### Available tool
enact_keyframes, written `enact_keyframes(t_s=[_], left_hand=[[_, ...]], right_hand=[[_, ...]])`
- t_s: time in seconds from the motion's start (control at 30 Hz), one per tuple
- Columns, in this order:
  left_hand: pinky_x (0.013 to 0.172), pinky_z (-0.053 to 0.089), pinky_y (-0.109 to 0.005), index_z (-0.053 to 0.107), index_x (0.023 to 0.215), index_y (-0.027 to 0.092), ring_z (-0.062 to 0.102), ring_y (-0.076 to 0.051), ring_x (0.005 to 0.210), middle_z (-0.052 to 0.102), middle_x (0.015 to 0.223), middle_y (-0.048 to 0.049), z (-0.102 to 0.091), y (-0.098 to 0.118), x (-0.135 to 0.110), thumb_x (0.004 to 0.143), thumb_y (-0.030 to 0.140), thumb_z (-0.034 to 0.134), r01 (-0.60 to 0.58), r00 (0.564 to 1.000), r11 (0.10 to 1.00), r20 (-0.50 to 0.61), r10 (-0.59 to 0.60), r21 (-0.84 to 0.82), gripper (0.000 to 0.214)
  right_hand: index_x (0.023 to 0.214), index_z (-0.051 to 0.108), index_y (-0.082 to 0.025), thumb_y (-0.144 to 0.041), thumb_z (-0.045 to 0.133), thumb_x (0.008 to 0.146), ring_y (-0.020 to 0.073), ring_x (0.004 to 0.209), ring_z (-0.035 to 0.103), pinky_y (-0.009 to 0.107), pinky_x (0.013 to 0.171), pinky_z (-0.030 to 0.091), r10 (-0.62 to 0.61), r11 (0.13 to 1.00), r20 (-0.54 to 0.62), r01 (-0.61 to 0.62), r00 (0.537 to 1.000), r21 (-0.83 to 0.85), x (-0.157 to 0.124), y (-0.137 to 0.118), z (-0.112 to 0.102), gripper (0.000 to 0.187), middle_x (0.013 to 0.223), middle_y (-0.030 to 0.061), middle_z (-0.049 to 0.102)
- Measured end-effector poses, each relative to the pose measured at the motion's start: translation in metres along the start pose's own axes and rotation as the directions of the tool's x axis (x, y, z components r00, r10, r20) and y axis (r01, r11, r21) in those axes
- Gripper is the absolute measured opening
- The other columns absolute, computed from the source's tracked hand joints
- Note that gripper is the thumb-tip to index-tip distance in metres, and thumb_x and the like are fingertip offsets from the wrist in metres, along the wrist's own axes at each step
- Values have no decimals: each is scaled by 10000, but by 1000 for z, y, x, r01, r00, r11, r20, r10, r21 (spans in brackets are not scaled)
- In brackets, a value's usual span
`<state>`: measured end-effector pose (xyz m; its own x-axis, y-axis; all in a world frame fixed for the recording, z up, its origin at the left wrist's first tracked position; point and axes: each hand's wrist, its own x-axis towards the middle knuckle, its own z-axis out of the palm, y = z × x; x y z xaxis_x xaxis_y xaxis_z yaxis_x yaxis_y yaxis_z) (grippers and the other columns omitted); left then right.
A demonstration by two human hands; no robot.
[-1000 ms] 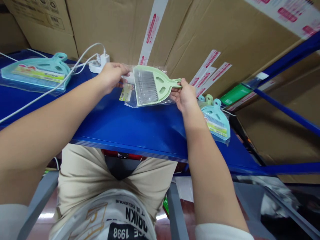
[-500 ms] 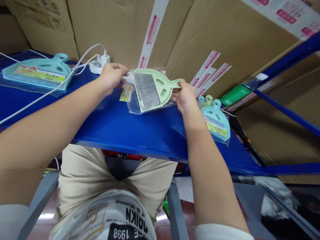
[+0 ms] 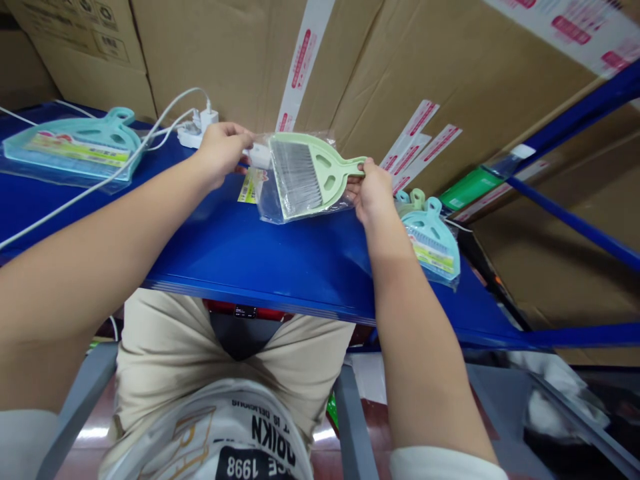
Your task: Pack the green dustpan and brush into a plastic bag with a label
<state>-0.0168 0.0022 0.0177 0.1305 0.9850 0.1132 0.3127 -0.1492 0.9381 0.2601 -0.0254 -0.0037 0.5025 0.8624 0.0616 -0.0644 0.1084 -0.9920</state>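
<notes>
Left hand: we see our left hand (image 3: 220, 148) raised over the blue shelf (image 3: 260, 260), fingers pinched on the far left edge of the clear plastic bag (image 3: 267, 200), close to a small white piece that we cannot identify

Right hand: our right hand (image 3: 373, 193) is clenched on the handle end of the green dustpan set (image 3: 313, 173), thumb on top, fingers curled underneath

Green dustpan set: we hold it between both hands just above the shelf, near the back by the cardboard boxes (image 3: 400, 73); the pale green pan lies face up with its grey bristled brush nested inside, handle pointing right, tilted slightly down towards us

Bag: it wraps the pan's wide end and hangs loose beneath it; a printed yellow label (image 3: 247, 187) shows at its left, under our left wrist

Right of us: a teal dustpan set (image 3: 434, 243) in its bag lies on the shelf just beside our right wrist, with another green handle poking out behind it

Left of us: a second teal dustpan set (image 3: 75, 143) lies bagged at the far left of the shelf, well apart from our hands

Cable: a white cable (image 3: 100, 180) runs across the shelf to a white charger (image 3: 200, 127) standing against the boxes, just behind our left hand
</notes>
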Motion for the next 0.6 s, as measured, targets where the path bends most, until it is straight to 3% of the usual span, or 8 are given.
enact_keyframes(t_s=[0.13,0.23,0.4,0.6], left_hand=[[971,605,-468,689,1120,239,718,-260,1045,753,953,-47,7,4,-5,884,467,872,111,989,979,119,-92,-169,376],[968,633,-455,734,1009,203,758,-254,985,738,876,-54,14,2,-7,853,299,924,149,968,978,222,-114,-148,264],[915,666,-453,795,989,183,798,-274,948,739,847,-68,14,-9,3,815,253,928,82,976,991,209,-57,-110,230],[861,652,-500,820,1057,180,780,-286,937,779,884,-106,5,-16,14,857,383,863,-84,945,994,322,55,76,288]], right_hand=[[1063,562,-267,-500,554,1093,148,594,702,252,597,621,11,1000,-69,-9,998,26,2,-5,-4,235,640,-75,567],[1078,558,-267,-509,522,1111,136,585,697,243,611,626,14,998,-114,-8,993,56,4,-6,-8,247,634,-85,549],[1069,547,-272,-523,522,1116,129,582,696,233,615,620,16,999,-113,-10,993,52,5,-6,-11,257,640,-88,551],[1019,535,-278,-432,502,1109,149,582,708,247,602,633,50,998,-168,-45,985,35,1,-10,-11,182,624,-81,547]])
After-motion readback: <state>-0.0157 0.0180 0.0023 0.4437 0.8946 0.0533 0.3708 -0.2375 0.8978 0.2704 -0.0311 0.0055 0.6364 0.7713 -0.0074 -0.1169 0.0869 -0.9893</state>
